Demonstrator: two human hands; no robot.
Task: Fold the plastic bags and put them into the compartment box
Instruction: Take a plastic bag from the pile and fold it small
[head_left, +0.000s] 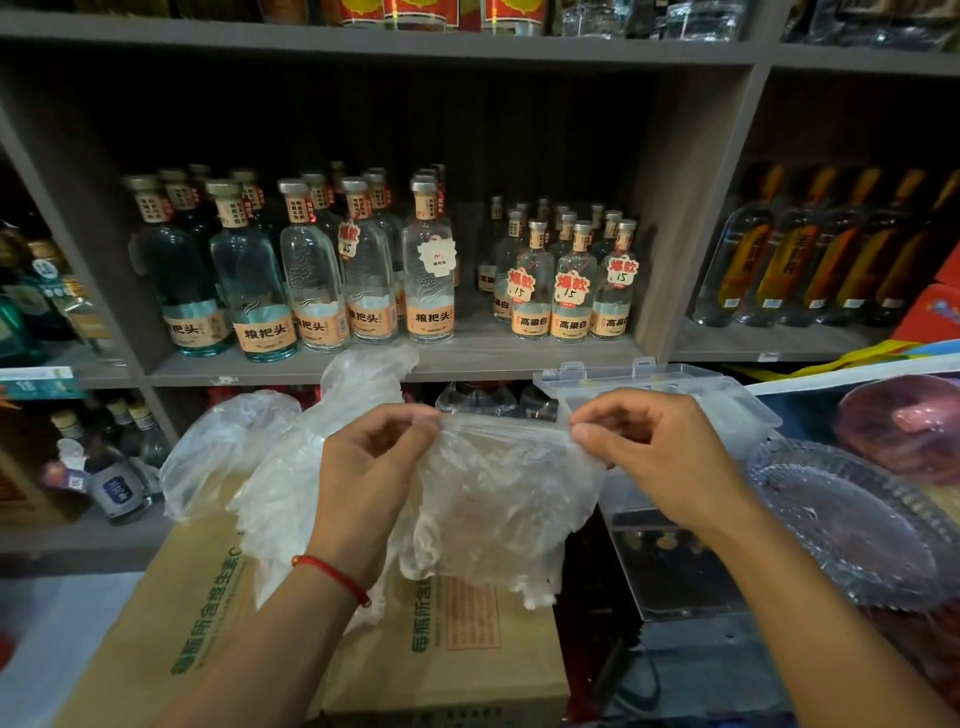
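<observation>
I hold a thin clear plastic bag (498, 499) stretched between both hands above a cardboard carton (447, 654). My left hand (374, 467) pinches its top edge on the left, and my right hand (654, 452) pinches the same edge on the right. The bag hangs down crumpled below my fingers. A loose heap of more clear plastic bags (260, 457) lies on the carton behind my left hand. The clear compartment box (670, 566) stands open to the right, its lid (639, 379) raised behind my right hand.
A grey shelf (467, 358) of glass liquor bottles (311, 275) runs across the back, with more bottles on the lower shelf at left. A cut-glass plate (852, 525) lies at the right, beside the box. Red packaging sits at the far right.
</observation>
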